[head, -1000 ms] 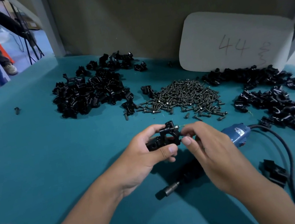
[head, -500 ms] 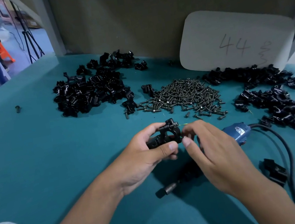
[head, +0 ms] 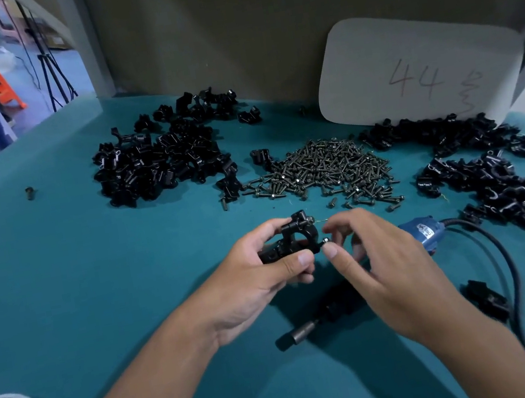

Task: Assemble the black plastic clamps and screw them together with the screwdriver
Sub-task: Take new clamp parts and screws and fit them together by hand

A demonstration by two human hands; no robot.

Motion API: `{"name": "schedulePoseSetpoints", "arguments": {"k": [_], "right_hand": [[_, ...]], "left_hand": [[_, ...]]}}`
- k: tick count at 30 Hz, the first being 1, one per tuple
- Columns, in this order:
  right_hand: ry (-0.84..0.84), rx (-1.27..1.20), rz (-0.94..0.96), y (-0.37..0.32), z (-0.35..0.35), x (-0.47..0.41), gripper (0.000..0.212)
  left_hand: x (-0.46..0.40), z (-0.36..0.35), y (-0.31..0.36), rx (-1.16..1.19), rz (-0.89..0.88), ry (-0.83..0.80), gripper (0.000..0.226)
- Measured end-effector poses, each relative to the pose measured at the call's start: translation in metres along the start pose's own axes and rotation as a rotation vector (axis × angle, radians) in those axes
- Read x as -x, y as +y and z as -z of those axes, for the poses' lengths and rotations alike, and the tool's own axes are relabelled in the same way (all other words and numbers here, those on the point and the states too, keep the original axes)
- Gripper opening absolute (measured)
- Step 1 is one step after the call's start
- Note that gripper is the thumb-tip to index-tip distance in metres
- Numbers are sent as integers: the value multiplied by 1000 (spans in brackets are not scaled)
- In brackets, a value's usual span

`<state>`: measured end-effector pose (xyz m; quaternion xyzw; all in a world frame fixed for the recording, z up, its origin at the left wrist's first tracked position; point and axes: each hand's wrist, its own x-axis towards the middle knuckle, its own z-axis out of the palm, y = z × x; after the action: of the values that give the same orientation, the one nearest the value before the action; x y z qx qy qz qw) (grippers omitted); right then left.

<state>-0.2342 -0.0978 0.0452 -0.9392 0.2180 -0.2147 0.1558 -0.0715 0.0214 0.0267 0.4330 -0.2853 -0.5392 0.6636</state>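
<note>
Just above the middle of the frame, the left hand grips a black clamp, thumb curled over its near side and fingers wrapped behind. The clamp's long axis runs roughly left to right, its round opening facing the camera and a boss with a screw head rising at its upper right end. The right hand sits just beside it, thumb and forefinger pinching a small screw at the clamp's lower right corner; the screw lies level, its shank pointing left into the clamp, while the other fingers stay loosely bent.

Below the hands the electric screwdriver lies on the teal counter, largely hidden by the right hand. Its long axis runs diagonally: the metal bit end points to the lower left, and the blue rear end with a small, unreadable label points to the upper right, where a black cable leaves it.

A heap of screws lies in the upper middle, with piles of black clamp parts at upper left and at right. A pale card leaning against the back wall bears a handwritten "44" and a scribble that cannot be read.
</note>
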Motion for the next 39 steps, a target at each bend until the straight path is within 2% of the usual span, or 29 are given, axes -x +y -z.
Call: {"name": "schedulePoseSetpoints", "arguments": {"k": [6, 11, 14, 19, 22, 25, 28, 30, 32, 34, 35, 36, 39], "right_hand": [[46, -121, -22, -1, -6, -3, 28], [88, -14, 48, -5, -14, -3, 29], [126, 83, 15, -9, -15, -3, 38], [99, 149, -109, -9, -15, -3, 64], [133, 99, -88, -7, -14, -4, 55], [105, 26, -58, -3, -15, -3, 33], [94, -105, -90, 2, -13, -1, 13], [155, -312, -218, 1, -11, -4, 11], [180, -772, -425, -5, -12, -8, 20], [135, -1289, -621, -13, -8, -13, 20], [108, -1393, -667, -16, -6, -14, 19], [88, -1356, -661, -17, -4, -14, 18], [96, -723, -394, -17, -8, -7, 21]], "left_hand": [[2, -3, 0, 83, 8, -4, 47], [2, -4, -2, 79, 14, -32, 46], [1, -3, -2, 57, 6, -35, 44], [0, -3, -3, -5, 14, -22, 43], [0, -2, -3, -8, 12, -19, 43], [-1, 1, -2, 27, 11, 23, 44], [-3, 4, 0, 27, 8, 110, 48], [-4, 4, -2, -116, -15, 162, 42], [-3, 2, -5, -339, -54, 200, 35], [-4, 0, -6, -459, -82, 206, 33], [-4, 0, -7, -482, -90, 200, 33], [-4, 0, -6, -501, -100, 192, 34], [-3, -1, -7, -562, -137, 147, 34]]}}
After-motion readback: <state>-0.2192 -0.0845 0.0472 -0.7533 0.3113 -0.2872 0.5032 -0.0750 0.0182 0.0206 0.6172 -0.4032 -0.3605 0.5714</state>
